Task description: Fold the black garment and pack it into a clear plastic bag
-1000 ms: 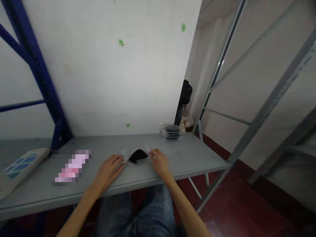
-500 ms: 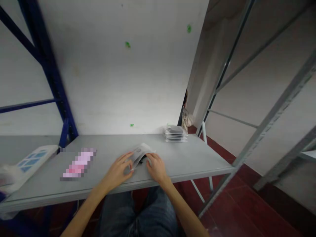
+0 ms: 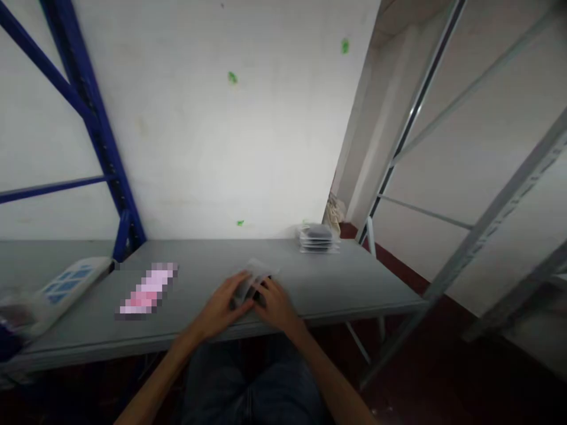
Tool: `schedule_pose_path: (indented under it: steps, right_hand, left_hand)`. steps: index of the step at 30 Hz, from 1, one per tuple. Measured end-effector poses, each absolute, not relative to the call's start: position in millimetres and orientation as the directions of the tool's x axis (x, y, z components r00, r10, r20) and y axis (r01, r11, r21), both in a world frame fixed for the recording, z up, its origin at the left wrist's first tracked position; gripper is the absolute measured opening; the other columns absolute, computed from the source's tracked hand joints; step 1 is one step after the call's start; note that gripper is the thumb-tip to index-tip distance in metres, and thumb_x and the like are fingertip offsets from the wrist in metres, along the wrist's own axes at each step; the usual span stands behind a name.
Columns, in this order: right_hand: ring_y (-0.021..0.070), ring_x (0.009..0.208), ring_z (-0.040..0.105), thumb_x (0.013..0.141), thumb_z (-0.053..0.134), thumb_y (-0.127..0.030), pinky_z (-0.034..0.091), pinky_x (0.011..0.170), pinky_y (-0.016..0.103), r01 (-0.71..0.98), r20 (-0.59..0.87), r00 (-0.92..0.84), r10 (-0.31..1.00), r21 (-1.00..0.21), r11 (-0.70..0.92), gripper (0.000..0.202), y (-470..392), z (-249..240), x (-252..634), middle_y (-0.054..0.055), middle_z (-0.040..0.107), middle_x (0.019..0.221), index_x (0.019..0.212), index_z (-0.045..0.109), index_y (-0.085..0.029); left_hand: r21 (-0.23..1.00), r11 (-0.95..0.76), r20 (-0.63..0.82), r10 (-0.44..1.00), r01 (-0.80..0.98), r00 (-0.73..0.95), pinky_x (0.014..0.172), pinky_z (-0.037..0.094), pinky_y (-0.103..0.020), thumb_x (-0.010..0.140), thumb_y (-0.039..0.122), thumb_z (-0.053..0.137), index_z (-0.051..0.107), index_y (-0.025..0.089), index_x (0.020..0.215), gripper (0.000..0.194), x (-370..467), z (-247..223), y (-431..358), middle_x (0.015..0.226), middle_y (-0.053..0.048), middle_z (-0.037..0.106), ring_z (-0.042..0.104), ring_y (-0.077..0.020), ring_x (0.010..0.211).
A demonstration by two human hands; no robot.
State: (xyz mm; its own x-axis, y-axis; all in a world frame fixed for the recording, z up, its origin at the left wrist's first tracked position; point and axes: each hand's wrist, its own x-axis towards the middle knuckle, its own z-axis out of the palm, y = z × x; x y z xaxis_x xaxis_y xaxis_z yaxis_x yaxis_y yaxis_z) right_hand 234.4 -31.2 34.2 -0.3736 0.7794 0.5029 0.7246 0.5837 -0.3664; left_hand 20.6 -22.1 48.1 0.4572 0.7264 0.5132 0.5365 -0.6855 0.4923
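In the head view, we had both hands at the bag (image 3: 257, 268), a clear, pale thing lying near the front of the table (image 3: 354, 283). It sat between our two hands, its far end reaching past our fingertips toward the board (image 3: 248, 147) and its near part hidden under them. A dark piece (image 3: 257, 292) showed in the gap between the hands, partly covered by our right fingers; blur kept us from telling whether it was wholly inside the bag.

Our left hand (image 3: 237, 290) was at the bag's left side, curved, with the thumb and forefinger well apart and part of the bag showing between them. Our right hand (image 3: 264, 295) came in from the other side, fingers bent over the dark piece, the tips near our left thumb. We could not tell how firmly either hand gripped, or whether they were only pressing.

Farther back and to the right of the bag, well apart from our hands, the stack (image 3: 319, 237) of clear packets with dark contents stood by the board. To our left lay a pink item (image 3: 148, 289), pixelated, and beyond it a white panel (image 3: 73, 283) with blue rectangles.
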Motion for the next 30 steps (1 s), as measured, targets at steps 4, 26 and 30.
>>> schedule_pose_path:
  steps: [4, 26, 30]
  right_hand:
    - [0.0256, 0.12, 0.058, 0.095, 0.071, -0.04, 0.048, 0.105, 0.041, 0.767, 0.509, -0.284, 0.813, -0.387, 0.511, 0.038, -31, 36, 229, 0.009, 0.063, 0.131, 0.131, 0.067, -0.028]
    - [0.0153, 0.084, 0.062, 0.074, 0.085, -0.015, 0.049, 0.08, 0.027, 0.659, 0.307, -0.445, 0.841, -0.523, 0.54, 0.025, -21, 70, 308, 0.0, 0.066, 0.098, 0.095, 0.076, -0.024]
    - [0.0186, 0.092, 0.063, 0.077, 0.082, -0.013, 0.05, 0.085, 0.03, 0.74, 0.333, -0.345, 0.877, -0.479, 0.473, 0.025, -19, 66, 313, 0.002, 0.066, 0.101, 0.098, 0.074, -0.024]
  left_hand:
    - [0.378, -0.675, 0.439, 0.733, 0.633, 0.52, 0.122, 0.039, -0.052, 0.094, 0.059, 0.064, 0.043, 0.024, 0.158, 0.076, 19, 32, -19, 0.16, -0.014, 0.049, 0.047, -0.0314, 0.147]
    - [0.156, -0.35, 0.219, 0.924, 0.924, 0.313, 0.118, 0.033, -0.064, 0.096, 0.068, 0.05, 0.041, 0.02, 0.16, 0.081, -13, 14, 0, 0.164, -0.019, 0.039, 0.035, -0.0433, 0.152]
    - [0.139, -0.343, 0.262, 0.917, 0.929, 0.3, 0.115, 0.04, -0.06, 0.101, 0.047, 0.046, 0.049, 0.02, 0.155, 0.06, -32, 17, 6, 0.16, -0.018, 0.047, 0.045, -0.0396, 0.147]
